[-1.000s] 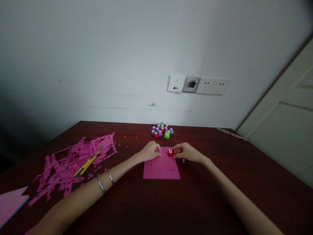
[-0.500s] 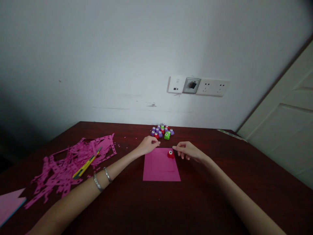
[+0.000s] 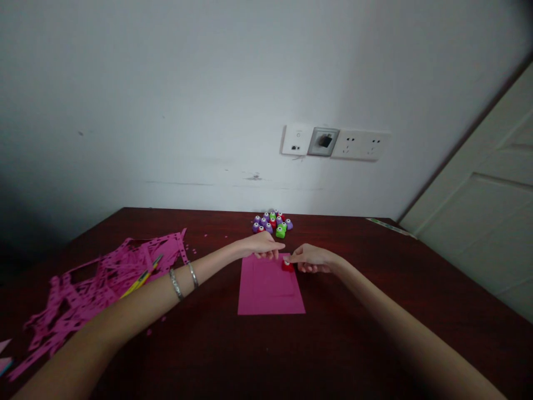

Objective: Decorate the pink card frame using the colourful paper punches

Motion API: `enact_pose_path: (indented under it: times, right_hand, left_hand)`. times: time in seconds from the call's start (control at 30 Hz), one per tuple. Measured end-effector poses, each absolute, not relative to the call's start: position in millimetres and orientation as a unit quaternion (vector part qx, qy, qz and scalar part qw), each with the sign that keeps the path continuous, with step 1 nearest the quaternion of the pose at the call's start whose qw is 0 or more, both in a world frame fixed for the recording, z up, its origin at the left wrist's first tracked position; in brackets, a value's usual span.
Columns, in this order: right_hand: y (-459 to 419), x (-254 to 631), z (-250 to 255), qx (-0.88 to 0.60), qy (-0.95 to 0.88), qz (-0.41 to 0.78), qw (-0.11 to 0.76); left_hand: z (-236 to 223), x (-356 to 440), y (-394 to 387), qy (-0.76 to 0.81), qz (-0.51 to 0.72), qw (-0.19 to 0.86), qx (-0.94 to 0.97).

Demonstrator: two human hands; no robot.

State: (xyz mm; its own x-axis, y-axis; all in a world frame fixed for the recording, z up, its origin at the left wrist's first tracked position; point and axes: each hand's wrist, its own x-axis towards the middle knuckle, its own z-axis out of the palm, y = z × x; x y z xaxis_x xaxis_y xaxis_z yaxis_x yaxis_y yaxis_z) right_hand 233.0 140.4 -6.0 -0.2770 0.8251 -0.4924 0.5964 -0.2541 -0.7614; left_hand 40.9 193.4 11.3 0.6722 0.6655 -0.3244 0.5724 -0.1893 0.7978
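A pink paper sheet lies flat on the dark wooden table in front of me. A small red paper punch sits at the sheet's far right corner. My right hand is closed around the punch, with its fingertips pinching it from the right. My left hand reaches across the sheet's far edge. Its fingers are curled down onto that edge, just left of the punch, and the two hands nearly touch. Two bracelets ring my left wrist.
A cluster of several small purple, green and red punches stands beyond the hands near the wall. A heap of pink paper scraps with a yellow utility knife in it covers the table's left side. Wall sockets are above, and a door is on the right.
My right hand, which had let go of the red punch, is closed on it again. My left hand slid right along the sheet's far edge, towards the punch. The view shifted slightly.
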Motion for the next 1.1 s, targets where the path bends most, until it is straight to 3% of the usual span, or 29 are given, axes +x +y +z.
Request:
enact_pose_path:
  times: [0.43, 0.67, 1.1]
  right_hand:
    - [147.8, 225.2, 14.5, -0.603, -0.61, 0.513, -0.041]
    - [156.0, 224.9, 16.0, -0.58, -0.599, 0.546, -0.086]
    - [151.0, 214.0, 23.6, -0.603, -0.606, 0.512, -0.085]
  left_hand:
    - [6.3, 60.0, 208.4, 0.341, -0.167, 0.575, 0.724]
    - [2.1, 65.7, 215.9, 0.339, -0.188, 0.6, 0.7]
    - [-2.4, 68.1, 216.9, 0.336, -0.196, 0.591, 0.706]
